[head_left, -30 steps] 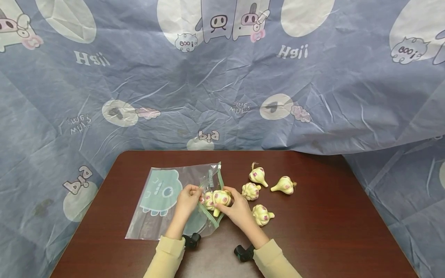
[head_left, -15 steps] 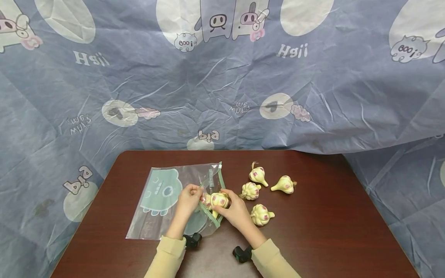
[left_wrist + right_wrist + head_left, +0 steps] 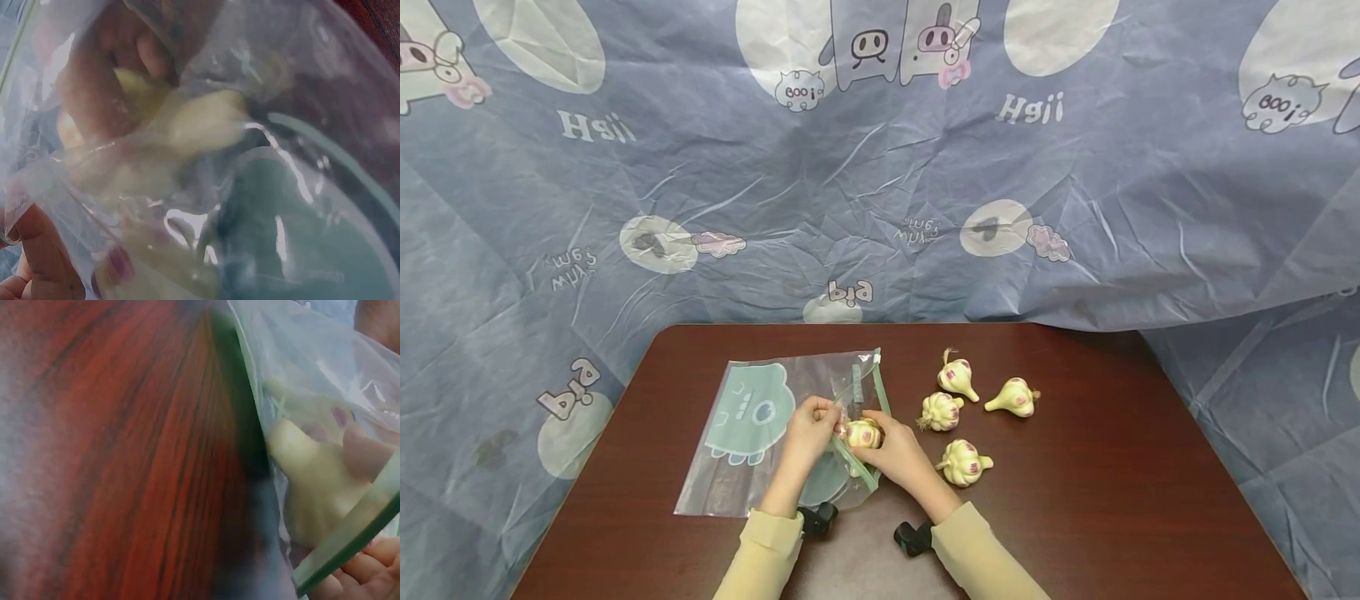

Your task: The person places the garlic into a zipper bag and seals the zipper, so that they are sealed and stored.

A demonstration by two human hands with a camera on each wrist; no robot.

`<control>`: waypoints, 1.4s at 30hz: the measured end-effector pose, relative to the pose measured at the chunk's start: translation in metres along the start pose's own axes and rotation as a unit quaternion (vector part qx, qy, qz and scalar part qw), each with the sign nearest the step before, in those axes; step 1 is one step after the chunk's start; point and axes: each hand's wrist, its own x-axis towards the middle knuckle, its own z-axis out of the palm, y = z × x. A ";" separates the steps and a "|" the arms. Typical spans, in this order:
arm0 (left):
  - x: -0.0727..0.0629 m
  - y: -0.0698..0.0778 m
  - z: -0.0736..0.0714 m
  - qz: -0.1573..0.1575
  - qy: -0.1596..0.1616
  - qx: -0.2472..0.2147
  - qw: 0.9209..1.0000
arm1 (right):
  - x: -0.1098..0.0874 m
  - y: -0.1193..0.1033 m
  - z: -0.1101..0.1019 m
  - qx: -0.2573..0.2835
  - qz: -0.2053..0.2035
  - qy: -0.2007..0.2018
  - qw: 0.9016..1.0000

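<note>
A clear zip bag with a teal cartoon print and a green zip edge lies on the table, its mouth facing right. My left hand pinches the upper layer at the mouth. Inside the mouth, my right hand grips a garlic bulb, pale yellow with purple patches. Through the plastic, the left wrist view shows that bulb's stem and a second garlic bulb lower in the bag. In the right wrist view the held bulb lies behind the green zip strip.
Several loose garlic bulbs lie right of the bag: one at the back, one far right, one close to the bag and one nearer the front. A blue patterned cloth hangs behind the brown table.
My right hand has moved left with the garlic bulb, from the bag's mouth to farther inside it. My left hand has kept its pinch on the bag, nearly still.
</note>
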 end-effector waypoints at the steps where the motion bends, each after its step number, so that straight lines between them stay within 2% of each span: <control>1: 0.000 0.000 0.000 0.001 0.000 -0.003 1.000 | 0.001 0.000 0.001 -0.006 -0.005 -0.006 1.000; 6: 0.000 0.000 0.000 0.008 0.002 -0.010 1.000 | 0.007 -0.001 0.005 -0.055 -0.042 -0.022 0.997; 10: -0.001 0.000 -0.001 0.007 0.007 -0.019 1.000 | 0.010 -0.003 0.005 -0.070 -0.053 -0.034 0.996; 19: 0.001 -0.003 -0.001 -0.002 0.014 -0.021 1.000 | 0.002 -0.008 -0.005 -0.037 -0.038 -0.004 0.999; 29: 0.002 -0.003 -0.001 -0.007 0.019 -0.028 0.999 | -0.016 -0.023 -0.049 0.032 -0.029 0.082 0.996; 37: 0.002 -0.001 0.000 -0.012 0.024 -0.025 0.999 | -0.036 -0.009 -0.089 0.047 -0.002 0.153 0.987; 42: 0.002 0.000 0.000 -0.009 0.025 -0.030 0.999 | -0.049 0.005 -0.111 0.068 0.028 0.182 0.981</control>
